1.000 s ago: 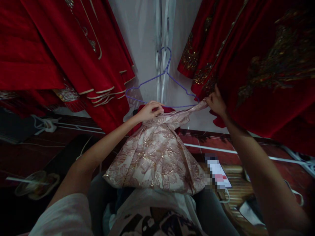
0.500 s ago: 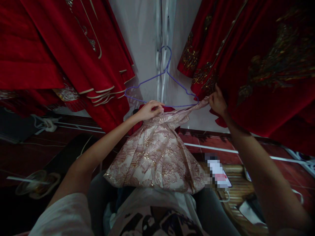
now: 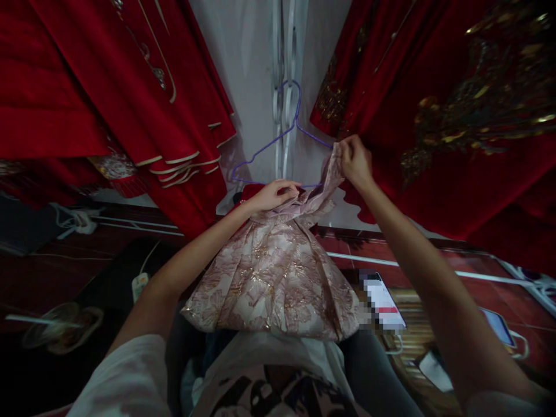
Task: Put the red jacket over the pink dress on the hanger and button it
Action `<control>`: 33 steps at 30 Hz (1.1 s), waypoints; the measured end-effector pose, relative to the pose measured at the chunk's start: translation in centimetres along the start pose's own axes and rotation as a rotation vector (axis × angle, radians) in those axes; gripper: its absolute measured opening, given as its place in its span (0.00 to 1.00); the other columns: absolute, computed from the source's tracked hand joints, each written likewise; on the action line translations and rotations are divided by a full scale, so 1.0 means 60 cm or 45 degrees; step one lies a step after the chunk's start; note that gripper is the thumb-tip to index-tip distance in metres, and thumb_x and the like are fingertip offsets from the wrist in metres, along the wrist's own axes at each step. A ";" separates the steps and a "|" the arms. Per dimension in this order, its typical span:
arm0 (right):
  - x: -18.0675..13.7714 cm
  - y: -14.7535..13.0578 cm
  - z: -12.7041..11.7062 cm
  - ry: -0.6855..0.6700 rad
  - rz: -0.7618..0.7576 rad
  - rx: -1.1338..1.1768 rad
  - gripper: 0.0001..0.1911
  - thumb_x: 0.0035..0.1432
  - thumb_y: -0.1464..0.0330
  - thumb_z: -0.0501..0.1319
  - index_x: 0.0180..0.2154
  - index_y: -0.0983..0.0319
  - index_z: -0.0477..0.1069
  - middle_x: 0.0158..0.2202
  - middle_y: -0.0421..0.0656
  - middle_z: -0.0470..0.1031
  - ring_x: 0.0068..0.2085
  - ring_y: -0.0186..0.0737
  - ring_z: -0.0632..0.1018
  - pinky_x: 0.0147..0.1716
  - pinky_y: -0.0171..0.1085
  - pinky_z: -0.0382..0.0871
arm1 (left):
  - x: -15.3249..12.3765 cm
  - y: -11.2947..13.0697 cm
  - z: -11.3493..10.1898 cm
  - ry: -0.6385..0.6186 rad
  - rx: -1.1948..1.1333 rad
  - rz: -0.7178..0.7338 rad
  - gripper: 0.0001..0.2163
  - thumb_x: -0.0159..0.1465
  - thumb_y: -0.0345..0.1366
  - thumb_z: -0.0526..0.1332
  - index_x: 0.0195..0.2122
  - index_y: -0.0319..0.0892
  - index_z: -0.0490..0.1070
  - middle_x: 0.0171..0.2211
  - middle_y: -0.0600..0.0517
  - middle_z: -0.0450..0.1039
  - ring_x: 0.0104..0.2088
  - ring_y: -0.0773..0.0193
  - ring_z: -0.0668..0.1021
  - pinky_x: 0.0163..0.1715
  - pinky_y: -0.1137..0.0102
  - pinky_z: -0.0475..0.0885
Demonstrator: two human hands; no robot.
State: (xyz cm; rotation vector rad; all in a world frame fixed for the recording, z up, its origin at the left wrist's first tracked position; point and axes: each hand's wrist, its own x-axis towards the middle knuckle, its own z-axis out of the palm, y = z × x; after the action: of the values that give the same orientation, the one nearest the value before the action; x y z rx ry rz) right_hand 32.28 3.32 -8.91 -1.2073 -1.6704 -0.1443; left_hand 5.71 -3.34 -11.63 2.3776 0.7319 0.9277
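Note:
A pale pink brocade dress (image 3: 278, 272) with gold-toned flowers and a pleated skirt spreads over my lap. My left hand (image 3: 278, 194) is closed on the dress's upper edge, near its middle. My right hand (image 3: 357, 159) pinches the far end of the dress's upper part and holds it up around the right arm of a purple hanger (image 3: 271, 139). The cloth hides that end of the hanger. Its hook hangs on a white metal upright, while the left arm of the hanger is bare.
Red embroidered garments hang at left (image 3: 174, 127) and right (image 3: 434, 145). On a slatted bamboo surface (image 3: 412, 301) to my right lie a phone (image 3: 384, 301) and another screened device (image 3: 497, 325). A clear plastic container (image 3: 61, 327) sits at lower left. Behind is a pale wall (image 3: 252, 75).
My right hand has moved left and up, bringing the end of the dress over the hanger's right arm. The hanger has tilted. My left hand has shifted slightly right.

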 end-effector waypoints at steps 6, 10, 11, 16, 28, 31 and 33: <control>-0.005 -0.016 0.015 -0.114 0.028 -0.115 0.25 0.68 0.53 0.39 0.39 0.60 0.68 0.34 0.49 0.75 0.39 0.47 0.76 0.42 0.44 0.62 | -0.014 -0.032 -0.060 0.546 0.151 -0.121 0.14 0.64 0.46 0.56 0.35 0.40 0.73 0.34 0.50 0.77 0.36 0.64 0.77 0.39 0.70 0.69; -0.007 -0.023 0.011 -0.148 0.107 -0.151 0.30 0.67 0.51 0.38 0.32 0.61 0.72 0.29 0.50 0.74 0.37 0.47 0.76 0.35 0.41 0.60 | -0.055 -0.086 -0.127 0.966 0.318 -0.278 0.12 0.63 0.44 0.58 0.32 0.40 0.72 0.28 0.53 0.73 0.30 0.67 0.73 0.33 0.74 0.66; -0.007 -0.025 0.009 -0.127 0.149 -0.147 0.31 0.67 0.51 0.39 0.31 0.61 0.72 0.28 0.51 0.74 0.37 0.47 0.76 0.34 0.40 0.60 | -0.068 -0.099 -0.139 1.057 0.352 -0.317 0.11 0.63 0.43 0.58 0.32 0.40 0.72 0.28 0.53 0.73 0.31 0.67 0.73 0.34 0.74 0.66; -0.001 -0.029 -0.003 -0.012 0.228 -0.129 0.30 0.66 0.50 0.42 0.33 0.61 0.75 0.27 0.49 0.72 0.40 0.47 0.76 0.35 0.40 0.59 | -0.133 -0.146 -0.160 1.267 0.326 -0.580 0.10 0.62 0.41 0.58 0.32 0.39 0.72 0.29 0.53 0.73 0.31 0.68 0.73 0.35 0.75 0.66; 0.007 -0.013 -0.001 0.014 0.226 -0.091 0.30 0.65 0.48 0.46 0.28 0.62 0.73 0.28 0.51 0.73 0.44 0.53 0.75 0.40 0.45 0.62 | -0.125 -0.176 -0.163 1.263 -0.029 -0.777 0.07 0.58 0.37 0.61 0.28 0.39 0.72 0.27 0.53 0.74 0.31 0.68 0.74 0.36 0.75 0.68; 0.008 -0.015 -0.003 0.002 0.220 -0.060 0.29 0.65 0.49 0.46 0.28 0.62 0.73 0.27 0.50 0.73 0.44 0.52 0.75 0.40 0.45 0.62 | -0.103 -0.179 -0.176 1.235 0.041 -0.747 0.07 0.58 0.36 0.61 0.28 0.38 0.73 0.28 0.52 0.75 0.31 0.68 0.74 0.36 0.75 0.68; 0.009 -0.015 -0.003 -0.004 0.234 -0.078 0.29 0.65 0.49 0.46 0.27 0.61 0.72 0.26 0.50 0.72 0.43 0.51 0.76 0.39 0.44 0.62 | -0.086 -0.178 -0.183 1.212 0.092 -0.735 0.06 0.58 0.35 0.62 0.28 0.38 0.73 0.28 0.52 0.75 0.31 0.68 0.74 0.36 0.75 0.68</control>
State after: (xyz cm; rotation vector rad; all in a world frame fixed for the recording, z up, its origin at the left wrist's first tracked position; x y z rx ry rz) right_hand 31.75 3.12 -8.00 -1.4010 -1.5583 -0.0804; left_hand -8.62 3.95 -13.21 1.4945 1.6856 1.7420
